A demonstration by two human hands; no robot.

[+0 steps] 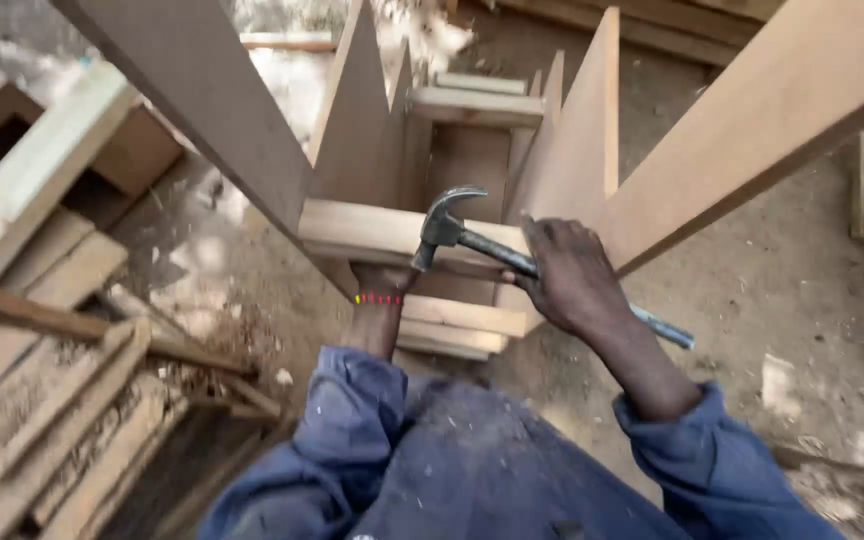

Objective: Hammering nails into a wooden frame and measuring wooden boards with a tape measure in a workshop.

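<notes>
Fingers (552, 262) wrapped round hammer (472, 238) handle, head above wooden step (372, 232)

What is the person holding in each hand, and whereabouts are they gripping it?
The right hand grips a grey metal claw hammer mid-handle. The left hand is mostly hidden under a pale wooden step; its hold cannot be told.

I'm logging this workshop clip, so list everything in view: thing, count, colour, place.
claw hammer: one, dark metal, centre, head over the wooden step
wooden stair frame: one, pale brown, centre, running away from the camera
wooden step: one, light wood, centre, across the frame
stacked planks: many, weathered brown, left
dirt ground: sandy brown, right
beaded wristband: one, red and yellow, left wrist
blue sleeves: two, dusty, bottom
left hand: under the step, mostly hidden
right hand: gripping the hammer handle
</notes>
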